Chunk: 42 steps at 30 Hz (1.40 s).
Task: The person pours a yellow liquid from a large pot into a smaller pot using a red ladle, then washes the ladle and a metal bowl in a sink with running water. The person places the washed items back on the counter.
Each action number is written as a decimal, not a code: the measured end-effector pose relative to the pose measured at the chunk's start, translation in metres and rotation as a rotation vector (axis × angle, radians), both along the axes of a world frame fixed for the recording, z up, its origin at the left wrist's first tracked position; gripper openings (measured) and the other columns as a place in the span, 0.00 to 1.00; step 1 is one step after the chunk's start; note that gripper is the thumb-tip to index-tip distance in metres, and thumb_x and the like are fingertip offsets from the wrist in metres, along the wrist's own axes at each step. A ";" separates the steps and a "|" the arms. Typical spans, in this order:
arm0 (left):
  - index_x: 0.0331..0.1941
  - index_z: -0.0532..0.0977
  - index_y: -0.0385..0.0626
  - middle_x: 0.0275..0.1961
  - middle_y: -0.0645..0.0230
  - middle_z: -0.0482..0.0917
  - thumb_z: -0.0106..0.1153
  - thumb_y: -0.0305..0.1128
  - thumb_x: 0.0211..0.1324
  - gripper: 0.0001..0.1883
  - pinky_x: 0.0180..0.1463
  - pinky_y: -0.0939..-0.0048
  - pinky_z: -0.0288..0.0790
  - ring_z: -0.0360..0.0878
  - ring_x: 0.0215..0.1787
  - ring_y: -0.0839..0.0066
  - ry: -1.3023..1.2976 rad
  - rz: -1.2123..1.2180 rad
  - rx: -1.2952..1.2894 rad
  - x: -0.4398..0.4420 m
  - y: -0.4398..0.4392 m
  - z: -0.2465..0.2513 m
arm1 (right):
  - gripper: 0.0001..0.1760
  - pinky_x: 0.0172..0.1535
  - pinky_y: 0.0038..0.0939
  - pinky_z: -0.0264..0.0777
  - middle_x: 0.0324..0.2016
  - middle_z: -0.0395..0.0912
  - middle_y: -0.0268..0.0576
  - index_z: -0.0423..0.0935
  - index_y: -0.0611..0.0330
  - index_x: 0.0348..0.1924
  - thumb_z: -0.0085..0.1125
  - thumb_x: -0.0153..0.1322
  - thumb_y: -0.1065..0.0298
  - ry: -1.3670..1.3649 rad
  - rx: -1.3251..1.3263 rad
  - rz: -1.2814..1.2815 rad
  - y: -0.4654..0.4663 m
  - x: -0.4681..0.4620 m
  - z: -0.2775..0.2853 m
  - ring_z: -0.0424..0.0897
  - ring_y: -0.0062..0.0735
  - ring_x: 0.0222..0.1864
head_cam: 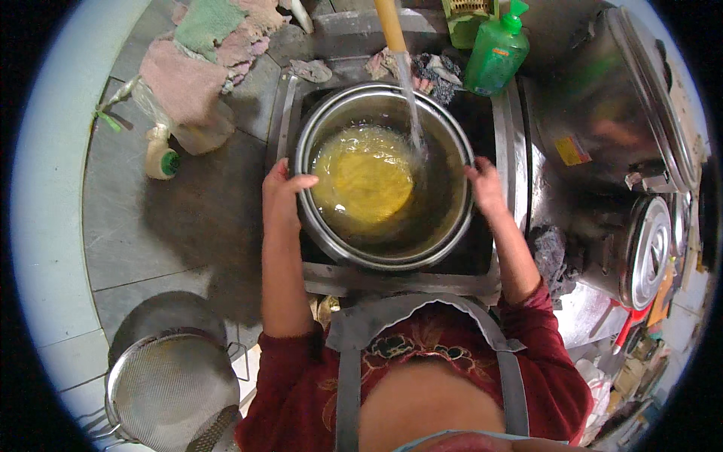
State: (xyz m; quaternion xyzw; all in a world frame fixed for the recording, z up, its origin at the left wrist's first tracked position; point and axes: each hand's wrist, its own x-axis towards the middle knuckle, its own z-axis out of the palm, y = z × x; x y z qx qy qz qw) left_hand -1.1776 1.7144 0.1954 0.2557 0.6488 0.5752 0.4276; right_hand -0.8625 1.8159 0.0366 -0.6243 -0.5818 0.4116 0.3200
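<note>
A round stainless steel pot [390,263] is over a metal-rimmed sink [511,141], tilted somewhat. Yellowish liquid [373,186] lies in it, mostly towards its left side. From a yellow-tan spout [388,25] a stream of water [411,107] falls into the pot near its right inner wall. My left hand [281,192] grips the rim at the left, thumb over the edge. On the opposite side my right hand [483,183] holds the right rim; its fingers are blurred and partly hidden.
Left of the sink, pink and green cloths [192,73] and a green-capped bottle [161,155] lie on grey tiles. A mesh strainer [172,390] rests lower left. A green pump bottle [497,53] stands behind the sink's right corner. Large lidded metal pots [599,107] occupy the right.
</note>
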 end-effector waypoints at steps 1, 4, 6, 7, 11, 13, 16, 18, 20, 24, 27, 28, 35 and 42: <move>0.36 0.73 0.39 0.30 0.68 0.77 0.58 0.23 0.33 0.18 0.39 0.75 0.70 0.76 0.31 0.76 0.081 -0.068 -0.052 0.008 0.002 0.018 | 0.19 0.47 0.32 0.66 0.40 0.77 0.50 0.71 0.71 0.44 0.54 0.65 0.64 0.019 -0.150 0.082 -0.002 -0.004 -0.019 0.75 0.35 0.43; 0.33 0.73 0.38 0.31 0.73 0.77 0.58 0.19 0.34 0.15 0.36 0.77 0.68 0.73 0.30 0.81 0.301 -0.316 -0.018 0.053 -0.007 0.046 | 0.20 0.44 0.34 0.68 0.36 0.77 0.50 0.68 0.70 0.46 0.55 0.67 0.63 0.310 -0.400 0.145 -0.012 -0.050 -0.064 0.76 0.40 0.38; 0.31 0.73 0.39 0.28 0.73 0.76 0.58 0.19 0.37 0.11 0.33 0.77 0.67 0.72 0.28 0.82 0.447 -0.537 -0.021 0.083 -0.015 0.052 | 0.19 0.34 0.34 0.71 0.33 0.76 0.45 0.69 0.67 0.44 0.60 0.64 0.65 0.455 -0.644 0.126 -0.014 -0.082 -0.077 0.76 0.36 0.31; 0.30 0.73 0.40 0.25 0.72 0.75 0.57 0.20 0.39 0.09 0.32 0.77 0.66 0.71 0.27 0.81 0.399 -0.639 -0.052 0.097 -0.019 0.053 | 0.17 0.30 0.37 0.74 0.33 0.76 0.47 0.69 0.66 0.44 0.58 0.65 0.68 0.599 -0.690 0.129 -0.016 -0.094 -0.080 0.77 0.40 0.31; 0.27 0.69 0.41 0.23 0.57 0.72 0.53 0.22 0.38 0.07 0.29 0.59 0.68 0.74 0.27 0.55 0.900 -0.767 0.280 0.122 -0.031 0.059 | 0.17 0.30 0.38 0.75 0.34 0.76 0.47 0.69 0.66 0.45 0.58 0.65 0.68 0.820 -0.750 0.108 -0.012 -0.130 -0.080 0.77 0.41 0.32; 0.27 0.67 0.42 0.23 0.58 0.72 0.54 0.22 0.39 0.08 0.28 0.58 0.68 0.75 0.26 0.56 0.969 -0.820 0.259 0.129 -0.036 0.062 | 0.17 0.30 0.38 0.75 0.34 0.76 0.48 0.69 0.66 0.45 0.58 0.65 0.69 0.851 -0.758 0.099 -0.010 -0.136 -0.077 0.77 0.41 0.32; 0.27 0.66 0.43 0.23 0.59 0.73 0.55 0.23 0.42 0.08 0.27 0.58 0.69 0.75 0.26 0.56 0.985 -0.893 0.231 0.140 -0.039 0.063 | 0.17 0.30 0.39 0.76 0.34 0.76 0.48 0.69 0.66 0.45 0.57 0.65 0.69 0.863 -0.757 0.104 -0.007 -0.136 -0.075 0.78 0.42 0.33; 0.27 0.67 0.43 0.23 0.59 0.73 0.55 0.23 0.42 0.07 0.27 0.59 0.69 0.75 0.26 0.56 0.953 -0.892 0.237 0.142 -0.039 0.063 | 0.17 0.30 0.40 0.76 0.35 0.76 0.49 0.69 0.66 0.45 0.57 0.65 0.69 0.863 -0.751 0.106 -0.005 -0.133 -0.077 0.78 0.42 0.33; 0.27 0.68 0.42 0.23 0.58 0.72 0.55 0.22 0.42 0.07 0.27 0.60 0.68 0.74 0.25 0.56 0.919 -0.876 0.254 0.140 -0.037 0.062 | 0.17 0.30 0.40 0.76 0.35 0.76 0.49 0.69 0.66 0.45 0.57 0.65 0.69 0.853 -0.738 0.113 -0.003 -0.127 -0.082 0.78 0.43 0.33; 0.25 0.70 0.39 0.19 0.64 0.65 0.54 0.20 0.43 0.04 0.24 0.72 0.62 0.65 0.19 0.76 0.704 -0.759 0.199 0.119 -0.025 0.060 | 0.17 0.30 0.41 0.77 0.35 0.76 0.50 0.69 0.66 0.45 0.56 0.65 0.70 0.811 -0.699 0.130 -0.001 -0.105 -0.100 0.78 0.44 0.34; 0.26 0.70 0.38 0.19 0.74 0.65 0.54 0.20 0.41 0.04 0.25 0.77 0.60 0.61 0.24 0.87 0.552 -0.782 0.021 0.107 -0.002 0.052 | 0.17 0.30 0.42 0.77 0.36 0.76 0.50 0.69 0.66 0.46 0.56 0.65 0.70 0.766 -0.670 0.137 -0.010 -0.080 -0.120 0.78 0.45 0.34; 0.26 0.71 0.37 0.19 0.73 0.66 0.53 0.20 0.41 0.05 0.26 0.78 0.60 0.61 0.24 0.87 0.535 -0.804 0.014 0.105 0.008 0.048 | 0.17 0.30 0.42 0.77 0.36 0.76 0.50 0.69 0.66 0.46 0.56 0.65 0.71 0.759 -0.675 0.127 -0.016 -0.073 -0.126 0.78 0.45 0.35; 0.30 0.72 0.38 0.27 0.54 0.74 0.54 0.21 0.34 0.12 0.31 0.63 0.67 0.72 0.27 0.54 0.945 -0.815 0.391 0.087 0.074 0.034 | 0.17 0.42 0.45 0.76 0.44 0.73 0.47 0.64 0.62 0.52 0.48 0.70 0.70 1.059 -0.877 -0.283 -0.062 -0.047 -0.142 0.77 0.49 0.43; 0.25 0.71 0.40 0.23 0.60 0.71 0.51 0.16 0.29 0.12 0.30 0.62 0.67 0.72 0.28 0.58 0.988 -0.813 0.632 0.066 0.103 0.027 | 0.20 0.43 0.44 0.75 0.56 0.62 0.46 0.55 0.54 0.59 0.38 0.74 0.64 1.183 -0.869 -0.493 -0.073 -0.053 -0.120 0.73 0.50 0.50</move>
